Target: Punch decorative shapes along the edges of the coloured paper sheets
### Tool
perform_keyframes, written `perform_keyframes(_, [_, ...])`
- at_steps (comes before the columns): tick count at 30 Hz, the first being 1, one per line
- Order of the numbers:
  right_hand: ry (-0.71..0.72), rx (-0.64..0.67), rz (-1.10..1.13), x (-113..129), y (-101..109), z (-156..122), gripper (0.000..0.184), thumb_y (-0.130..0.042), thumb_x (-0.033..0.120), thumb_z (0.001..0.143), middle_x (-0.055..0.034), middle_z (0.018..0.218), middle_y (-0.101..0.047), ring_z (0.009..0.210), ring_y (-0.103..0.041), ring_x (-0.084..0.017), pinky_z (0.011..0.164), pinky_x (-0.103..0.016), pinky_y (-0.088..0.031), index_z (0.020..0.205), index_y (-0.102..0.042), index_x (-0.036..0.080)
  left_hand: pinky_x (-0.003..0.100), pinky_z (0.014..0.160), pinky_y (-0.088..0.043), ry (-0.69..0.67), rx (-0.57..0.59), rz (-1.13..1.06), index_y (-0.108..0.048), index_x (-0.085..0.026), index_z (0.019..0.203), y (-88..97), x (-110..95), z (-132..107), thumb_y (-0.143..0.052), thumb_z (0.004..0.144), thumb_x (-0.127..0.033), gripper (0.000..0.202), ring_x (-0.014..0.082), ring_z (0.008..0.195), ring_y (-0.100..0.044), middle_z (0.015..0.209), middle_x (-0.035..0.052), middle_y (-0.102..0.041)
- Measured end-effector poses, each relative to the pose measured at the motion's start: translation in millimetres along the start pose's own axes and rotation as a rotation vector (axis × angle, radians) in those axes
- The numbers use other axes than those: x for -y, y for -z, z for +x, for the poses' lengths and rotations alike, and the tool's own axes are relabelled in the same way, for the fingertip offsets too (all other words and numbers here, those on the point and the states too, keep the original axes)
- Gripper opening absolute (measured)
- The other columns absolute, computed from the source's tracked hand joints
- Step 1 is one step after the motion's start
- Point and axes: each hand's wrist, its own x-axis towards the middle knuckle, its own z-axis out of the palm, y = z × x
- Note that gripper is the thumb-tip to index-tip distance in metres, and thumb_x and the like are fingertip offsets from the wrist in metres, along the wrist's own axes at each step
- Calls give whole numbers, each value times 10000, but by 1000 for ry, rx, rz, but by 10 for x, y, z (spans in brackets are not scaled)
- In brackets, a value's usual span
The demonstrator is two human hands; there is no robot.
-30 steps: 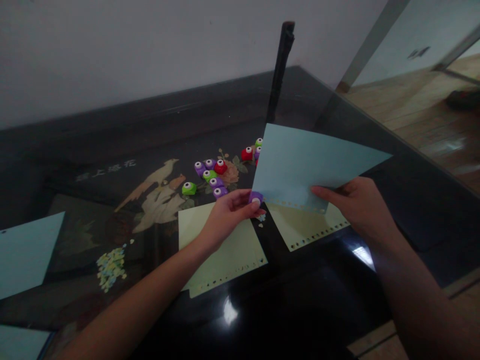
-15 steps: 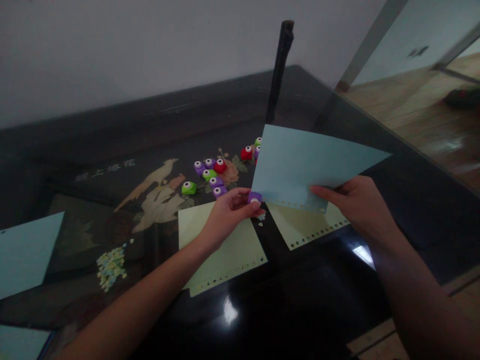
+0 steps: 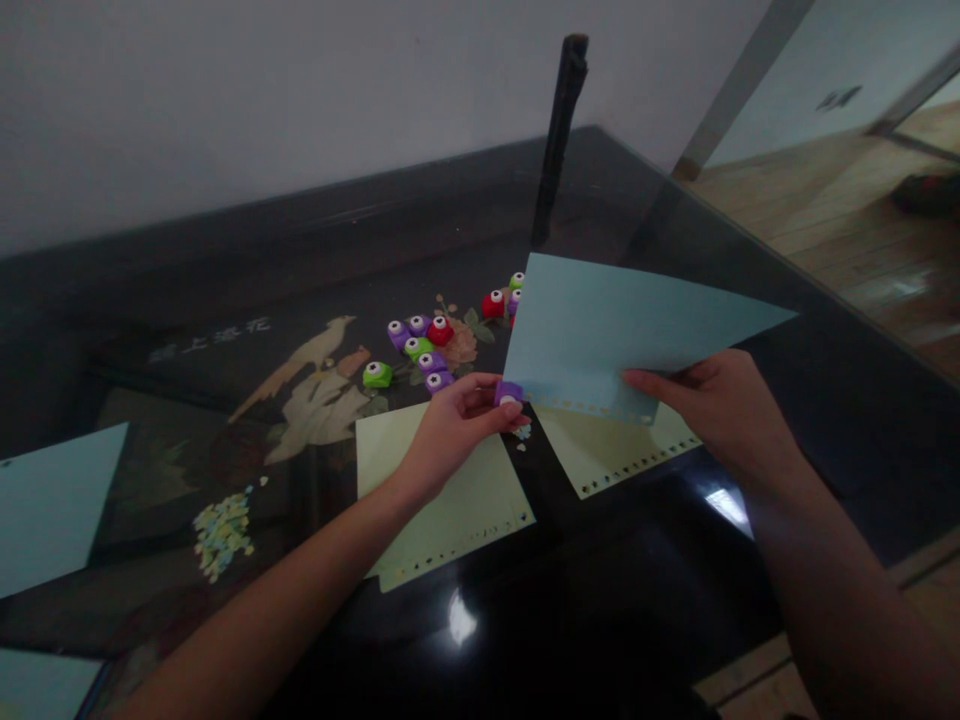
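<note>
My left hand (image 3: 469, 415) is closed on a small purple craft punch (image 3: 508, 393), its thumb on the white button. The punch sits at the near left corner of a light blue sheet of paper (image 3: 585, 325). My right hand (image 3: 697, 395) pinches that sheet between thumb and fingers and holds it raised and slightly bent. A row of small punched holes runs along the sheet's near edge. Beneath lie a pale green sheet (image 3: 442, 500) and another pale green sheet (image 3: 619, 450), both with holes along their near edges. Small paper cutouts (image 3: 523, 433) lie below the punch.
Several purple, green and red punches, among them a green punch (image 3: 377, 375) and a red punch (image 3: 493, 304), stand on the dark glass-topped table (image 3: 420, 240). A heap of paper cutouts (image 3: 223, 530) lies left, near a blue sheet (image 3: 52, 510). A dark post (image 3: 561, 130) rises at the back.
The right end of the raised blue sheet has shifted slightly to the right and down. Both hands keep their grips in nearly the same places.
</note>
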Motion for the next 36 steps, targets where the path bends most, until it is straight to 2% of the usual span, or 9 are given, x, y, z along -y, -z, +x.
perform_keyframes(10, [17, 10, -79, 12, 20, -3, 261, -678, 419, 647, -44, 557, -637, 501, -549, -188, 444, -312, -391, 523, -608, 200, 271, 751, -563, 0, -6, 31, -646, -139, 917, -10, -14, 0, -747, 717, -250, 250, 139, 721, -703, 837, 33, -713])
perform_keyframes(17, [39, 0, -52, -30, 14, 9, 218, -691, 415, 645, -45, 604, -677, 578, -609, -220, 527, -349, -462, 583, -643, 211, 260, 747, -562, -3, -7, 20, -643, -140, 906, -14, -11, 1, -743, 722, -239, 231, 128, 714, -700, 824, 21, -710])
perform_keyframes(23, [31, -7, -76, -43, 7, 6, 245, -688, 420, 658, -37, 573, -659, 529, -586, -201, 485, -330, -435, 541, -621, 215, 273, 759, -562, -7, 3, 41, -641, -137, 911, -12, -13, 0, -742, 723, -243, 238, 136, 722, -700, 830, 28, -710])
perform_keyframes(36, [43, 2, -37, 12, 6, -6, 183, -699, 377, 679, -42, 645, -709, 606, -644, -238, 536, -358, -490, 605, -656, 215, 303, 796, -557, -2, 7, 59, -636, -138, 931, -11, -22, -4, -746, 723, -270, 269, 151, 744, -701, 866, 43, -711])
